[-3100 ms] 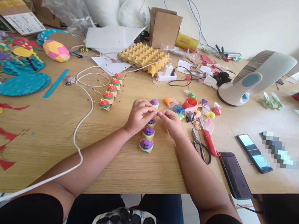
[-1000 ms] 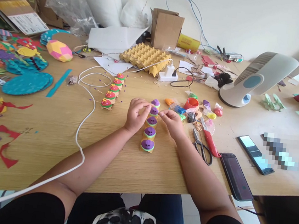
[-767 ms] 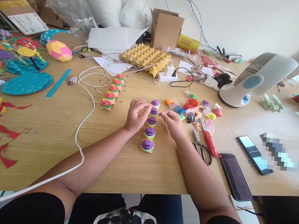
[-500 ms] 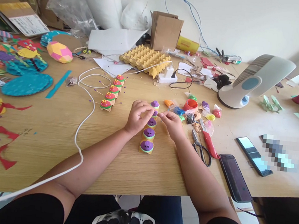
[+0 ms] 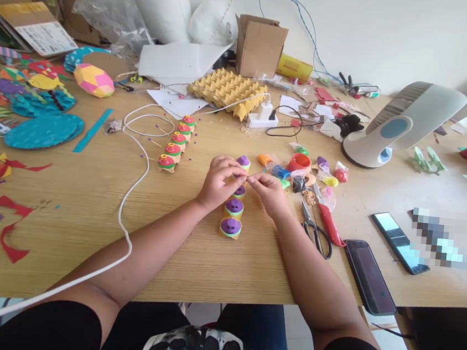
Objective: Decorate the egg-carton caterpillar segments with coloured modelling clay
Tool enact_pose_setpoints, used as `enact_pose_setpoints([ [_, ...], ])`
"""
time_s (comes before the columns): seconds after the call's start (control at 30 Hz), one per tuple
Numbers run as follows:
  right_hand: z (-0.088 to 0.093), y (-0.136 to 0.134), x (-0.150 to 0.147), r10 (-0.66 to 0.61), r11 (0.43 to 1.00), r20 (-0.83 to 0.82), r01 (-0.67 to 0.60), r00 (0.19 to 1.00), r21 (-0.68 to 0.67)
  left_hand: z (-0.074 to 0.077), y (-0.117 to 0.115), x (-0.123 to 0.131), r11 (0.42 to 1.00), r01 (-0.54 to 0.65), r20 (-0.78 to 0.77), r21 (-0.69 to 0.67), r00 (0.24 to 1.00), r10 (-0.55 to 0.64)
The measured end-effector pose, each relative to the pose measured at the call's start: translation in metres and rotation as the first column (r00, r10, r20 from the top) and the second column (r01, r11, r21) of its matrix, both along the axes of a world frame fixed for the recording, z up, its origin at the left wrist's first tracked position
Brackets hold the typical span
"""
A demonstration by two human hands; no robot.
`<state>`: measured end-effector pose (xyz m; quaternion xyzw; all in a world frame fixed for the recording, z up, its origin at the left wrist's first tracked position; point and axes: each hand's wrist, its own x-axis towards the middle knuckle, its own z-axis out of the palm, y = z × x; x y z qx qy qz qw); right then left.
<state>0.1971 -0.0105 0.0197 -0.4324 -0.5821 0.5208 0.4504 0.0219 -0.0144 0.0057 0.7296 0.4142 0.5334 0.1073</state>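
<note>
A row of egg-carton cups topped with purple clay (image 5: 230,226) runs away from me, with small dark faces on the nearer cups. Over the far part of the row my left hand (image 5: 221,182) and my right hand (image 5: 268,191) meet, fingertips pinched together. Whatever is between the fingers is too small to make out. The hands hide one of the purple cups. To the left stands a second row of egg-carton cups in red and green clay (image 5: 173,149), with thin sticks poking from its sides.
To my right lie scissors (image 5: 316,231), a red-handled knife (image 5: 330,224), bags of coloured clay (image 5: 280,172), a red ring (image 5: 300,162) and a phone (image 5: 371,277). A white cable (image 5: 120,213) crosses the left side. Behind are a yellow egg tray (image 5: 225,92), a power strip (image 5: 262,121) and a fan (image 5: 392,128).
The fingertips of both hands have come together over the row, where a small gap showed before. The purple cups stay in place; the view has shifted slightly.
</note>
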Motion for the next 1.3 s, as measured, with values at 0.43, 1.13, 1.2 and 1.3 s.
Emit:
enact_pose_setpoints([
  [0.43, -0.0021, 0.002, 0.0014, 0.005, 0.998, -0.046, -0.008, 0.999, -0.059, -0.0044, 0.0029, -0.0002, 0.997, -0.082, 0.005, -0.001, 0.997, 0.082],
  [1.13, -0.0048, 0.0031, 0.0, 0.018, 0.999, -0.11, -0.023, 0.994, -0.039, -0.0001, 0.0004, 0.0007, 1.0, 0.011, 0.007, 0.019, 1.0, -0.011],
  [1.2, -0.0049, 0.0031, -0.0002, 0.021, 0.999, -0.119, -0.026, 0.993, -0.037, -0.0003, 0.0006, 0.0007, 1.0, 0.013, 0.011, 0.024, 1.0, -0.013],
  [1.3, -0.0048, 0.003, -0.0005, 0.018, 0.999, -0.115, -0.023, 0.993, -0.039, -0.0001, 0.0003, 0.0009, 1.0, -0.005, 0.001, -0.002, 1.0, 0.005],
])
